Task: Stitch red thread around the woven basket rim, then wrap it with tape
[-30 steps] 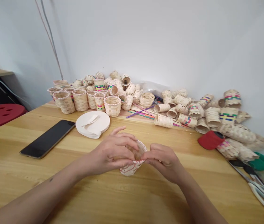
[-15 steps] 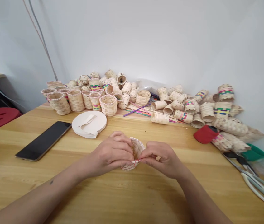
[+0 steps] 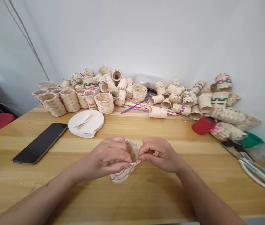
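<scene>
I watch from far away, and I take as my landmark the small round basket of pale woven strips with red thread on its outside (image 3: 122,177). It is tilted between the two hands, over the light wooden table (image 3: 160,197); whether its base touches the wood, I cannot tell. The left hand (image 3: 113,153) grips its near wall, thumb outside and fingers going into the mouth. The right hand (image 3: 159,155) is closed in a pinch at the right side of the rim; what lies between its fingertips is too small for me to see.

I judge that the step in hand is work on the rim with the red thread. The next move calls, I think, for a firm left grip and a gentle right pull, because thin walls could bend. The red cone-shaped spool (image 3: 202,125) is beyond the basket to the right, and the white-handled metal scissors (image 3: 241,161) lie well apart to its right.
</scene>
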`<state>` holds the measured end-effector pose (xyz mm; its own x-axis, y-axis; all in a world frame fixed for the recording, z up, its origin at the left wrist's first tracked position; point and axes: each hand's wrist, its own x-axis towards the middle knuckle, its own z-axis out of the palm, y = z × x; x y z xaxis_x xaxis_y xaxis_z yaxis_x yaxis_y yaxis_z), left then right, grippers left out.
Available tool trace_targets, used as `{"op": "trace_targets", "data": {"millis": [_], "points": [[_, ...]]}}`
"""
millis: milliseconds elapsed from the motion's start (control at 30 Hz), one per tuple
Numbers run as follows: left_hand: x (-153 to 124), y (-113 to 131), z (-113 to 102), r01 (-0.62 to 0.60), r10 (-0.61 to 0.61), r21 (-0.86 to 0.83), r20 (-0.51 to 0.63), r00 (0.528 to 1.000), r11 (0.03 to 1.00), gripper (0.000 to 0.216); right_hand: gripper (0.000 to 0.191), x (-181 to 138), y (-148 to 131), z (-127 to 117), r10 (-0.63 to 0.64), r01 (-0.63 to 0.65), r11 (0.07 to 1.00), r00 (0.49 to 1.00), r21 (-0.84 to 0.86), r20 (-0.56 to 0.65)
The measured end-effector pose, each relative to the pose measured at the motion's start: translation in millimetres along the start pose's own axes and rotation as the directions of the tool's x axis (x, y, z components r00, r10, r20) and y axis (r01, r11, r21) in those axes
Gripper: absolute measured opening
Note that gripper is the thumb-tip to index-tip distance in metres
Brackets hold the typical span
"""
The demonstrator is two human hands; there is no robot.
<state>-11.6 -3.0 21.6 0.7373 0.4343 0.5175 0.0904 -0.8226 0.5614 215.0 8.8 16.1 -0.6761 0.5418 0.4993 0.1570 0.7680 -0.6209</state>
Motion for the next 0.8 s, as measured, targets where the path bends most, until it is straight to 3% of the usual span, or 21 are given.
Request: {"op": "trace_targets", "data": {"millis": [167,300,400,500,600,667,733,800], "points": [[4,2,-2,0.054,-0.052,-0.087,0.026,0.998,0.995,0.011,0.018,0,1,8,-0.009,-0.021,0.967,0.993,-0.254,-0.116],[5,3,0,0.079,-0.069,-0.174,0.064,0.996,0.982,0.016,0.019,-2,18,2,0.058,-0.222,0.844,0.943,-0.489,-0.327],[3,2,1,0.086,-0.072,-0.221,0.071,0.995,0.971,0.017,0.019,-5,41,-14,0.212,-0.471,0.683,0.859,-0.558,-0.465],[2,1,2,0.099,-0.087,-0.231,0.061,0.994,0.968,0.017,0.019,-12,64,-35,0.385,-0.677,0.489,0.734,-0.55,-0.56],[3,2,1,0.1,-0.081,-0.256,0.085,0.993,0.961,0.018,0.02,-21,78,-56,0.43,-0.78,0.375,0.625,-0.5,-0.652],[4,3,0,0.09,-0.064,-0.267,0.104,0.992,0.96,0.019,0.022,-27,80,-69,0.427,-0.811,0.35,0.584,-0.469,-0.691],[4,4,-1,0.078,-0.053,-0.251,0.103,0.993,0.965,0.021,0.024,-28,74,-75,0.417,-0.809,0.362,0.584,-0.462,-0.696],[4,4,-2,0.072,-0.053,-0.219,0.091,0.994,0.973,0.022,0.026,-25,60,-72,0.406,-0.744,0.481,0.658,-0.463,-0.635]]}}
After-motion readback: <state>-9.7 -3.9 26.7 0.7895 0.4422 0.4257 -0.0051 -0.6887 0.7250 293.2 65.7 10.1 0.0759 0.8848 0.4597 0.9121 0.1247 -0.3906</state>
